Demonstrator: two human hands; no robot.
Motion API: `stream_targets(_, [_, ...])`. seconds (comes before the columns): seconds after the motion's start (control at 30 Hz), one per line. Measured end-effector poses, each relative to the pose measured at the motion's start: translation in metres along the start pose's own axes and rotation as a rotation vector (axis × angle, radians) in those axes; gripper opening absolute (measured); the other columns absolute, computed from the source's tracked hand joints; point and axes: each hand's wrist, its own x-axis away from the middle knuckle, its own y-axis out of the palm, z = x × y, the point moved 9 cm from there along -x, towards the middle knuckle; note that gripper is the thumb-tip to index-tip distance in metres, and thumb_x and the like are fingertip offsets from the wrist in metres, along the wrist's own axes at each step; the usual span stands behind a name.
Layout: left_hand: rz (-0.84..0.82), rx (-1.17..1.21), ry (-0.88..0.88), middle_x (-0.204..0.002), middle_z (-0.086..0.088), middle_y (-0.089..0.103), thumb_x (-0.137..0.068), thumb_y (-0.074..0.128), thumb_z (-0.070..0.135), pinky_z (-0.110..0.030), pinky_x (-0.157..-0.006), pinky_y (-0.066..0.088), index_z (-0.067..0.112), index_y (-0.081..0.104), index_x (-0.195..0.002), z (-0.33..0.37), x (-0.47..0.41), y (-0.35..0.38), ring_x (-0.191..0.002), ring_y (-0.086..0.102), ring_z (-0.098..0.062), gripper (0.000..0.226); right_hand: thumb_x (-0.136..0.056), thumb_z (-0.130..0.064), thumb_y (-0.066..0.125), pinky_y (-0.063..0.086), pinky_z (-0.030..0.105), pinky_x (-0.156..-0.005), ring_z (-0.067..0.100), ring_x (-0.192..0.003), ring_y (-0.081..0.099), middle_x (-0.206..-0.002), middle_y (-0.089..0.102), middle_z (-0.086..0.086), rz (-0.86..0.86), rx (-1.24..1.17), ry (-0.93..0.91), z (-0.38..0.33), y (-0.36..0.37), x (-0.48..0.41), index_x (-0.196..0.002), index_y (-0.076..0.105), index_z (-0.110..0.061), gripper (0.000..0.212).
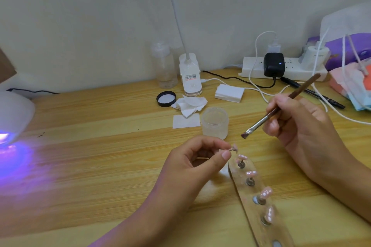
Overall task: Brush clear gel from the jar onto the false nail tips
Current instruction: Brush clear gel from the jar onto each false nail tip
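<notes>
An open jar of clear gel [214, 122] stands on the wooden table, its black lid [166, 98] lying behind it to the left. My left hand [192, 163] pinches a small stand carrying a pink false nail tip [294, 148] just in front of the jar. My right hand [301, 124] grips a brown-handled flat brush [281, 106]; its bristles hover to the right of the jar, above the held tip and apart from it. A clear holder strip [259, 202] runs toward me and carries several glossy pink nail tips [251, 173] on pegs.
A glowing UV nail lamp [14, 116] sits at the far left. Crumpled wipes [190, 104], a white pad stack [229, 92], a clip lamp base [190, 75], a clear bottle [164, 66], a power strip [281, 68] with cables and a black pen [321, 97] crowd the back.
</notes>
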Motion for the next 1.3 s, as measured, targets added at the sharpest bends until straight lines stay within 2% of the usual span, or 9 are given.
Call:
stream_targets(0.07, [-0.004, -0.010, 0.000, -0.089, 0.011, 0.075, -0.082, 0.072, 0.025, -0.009, -0.066, 0.045, 0.028, 0.074, -0.086, -0.001, 0.000, 0.001, -0.076, 0.061, 0.003, 0.005, -0.086, -0.034, 0.068, 0.048, 0.017, -0.052, 0.008, -0.052, 0.056, -0.065, 0.061, -0.003, 0.001, -0.009, 0.008, 0.000, 0.001, 0.001, -0.070, 0.071, -0.024, 0.020])
stream_targets(0.2, [-0.005, -0.021, 0.001, -0.084, 0.013, 0.074, -0.081, 0.068, 0.025, -0.008, -0.064, 0.044, 0.032, 0.073, -0.081, -0.002, 0.000, 0.001, -0.073, 0.060, 0.005, 0.008, -0.087, -0.029, 0.058, 0.050, 0.018, -0.054, 0.011, -0.052, 0.058, -0.059, 0.061, 0.000, -0.037, 0.044, -0.027, -0.003, 0.008, 0.005, -0.071, 0.070, -0.027, 0.020])
stream_targets(0.4, [0.008, -0.045, -0.010, -0.089, -0.004, 0.072, -0.080, 0.068, 0.028, -0.013, -0.067, 0.047, 0.028, 0.072, -0.082, -0.004, 0.000, -0.001, -0.075, 0.060, -0.002, 0.004, -0.085, -0.028, 0.063, 0.050, 0.020, -0.052, 0.014, -0.050, 0.059, -0.058, 0.060, 0.003, -0.056, 0.101, -0.029, -0.004, 0.013, 0.008, -0.071, 0.069, -0.028, 0.015])
stream_targets(0.53, [-0.009, -0.042, 0.008, -0.086, 0.009, 0.072, -0.082, 0.068, 0.025, -0.011, -0.068, 0.047, 0.027, 0.071, -0.082, -0.002, 0.000, 0.001, -0.077, 0.060, -0.001, 0.005, -0.085, -0.026, 0.061, 0.051, 0.021, -0.054, 0.015, -0.052, 0.060, -0.063, 0.062, 0.002, -0.071, 0.107, -0.042, -0.004, 0.012, 0.008, -0.071, 0.069, -0.028, 0.016])
stream_targets(0.73, [0.017, -0.030, 0.019, -0.080, 0.002, 0.062, -0.081, 0.069, 0.029, -0.014, -0.067, 0.044, 0.028, 0.072, -0.085, -0.003, -0.002, -0.002, -0.073, 0.053, -0.004, 0.005, -0.085, -0.014, 0.046, 0.052, 0.024, -0.059, 0.017, -0.060, 0.061, -0.069, 0.063, 0.008, -0.097, 0.017, -0.040, 0.000, 0.008, 0.003, -0.072, 0.068, -0.020, 0.026])
stream_targets(0.8, [0.015, -0.030, 0.006, -0.081, -0.001, 0.064, -0.080, 0.069, 0.030, -0.015, -0.067, 0.045, 0.028, 0.072, -0.084, -0.004, -0.002, -0.002, -0.072, 0.054, -0.004, 0.005, -0.083, -0.014, 0.047, 0.052, 0.023, -0.060, 0.018, -0.061, 0.061, -0.069, 0.064, 0.008, -0.121, 0.045, -0.044, 0.001, 0.009, 0.004, -0.072, 0.067, -0.022, 0.024])
stream_targets(0.97, [0.024, -0.021, -0.014, -0.072, 0.013, 0.062, -0.078, 0.069, 0.030, -0.012, -0.064, 0.044, 0.030, 0.073, -0.081, -0.006, -0.002, -0.002, -0.067, 0.054, 0.000, 0.005, -0.075, -0.025, 0.056, 0.053, 0.022, -0.062, 0.017, -0.063, 0.062, -0.070, 0.066, 0.007, -0.161, 0.080, -0.058, 0.001, 0.013, 0.006, -0.074, 0.067, -0.024, 0.011])
stream_targets(1.3, [0.002, -0.031, 0.004, -0.072, 0.013, 0.061, -0.080, 0.068, 0.028, -0.012, -0.064, 0.044, 0.029, 0.072, -0.081, -0.004, -0.002, -0.001, -0.066, 0.053, -0.002, 0.004, -0.082, -0.012, 0.046, 0.054, 0.022, -0.063, 0.016, -0.063, 0.063, -0.069, 0.067, 0.005, -0.157, 0.144, -0.070, -0.001, 0.016, 0.008, -0.071, 0.068, -0.028, 0.029])
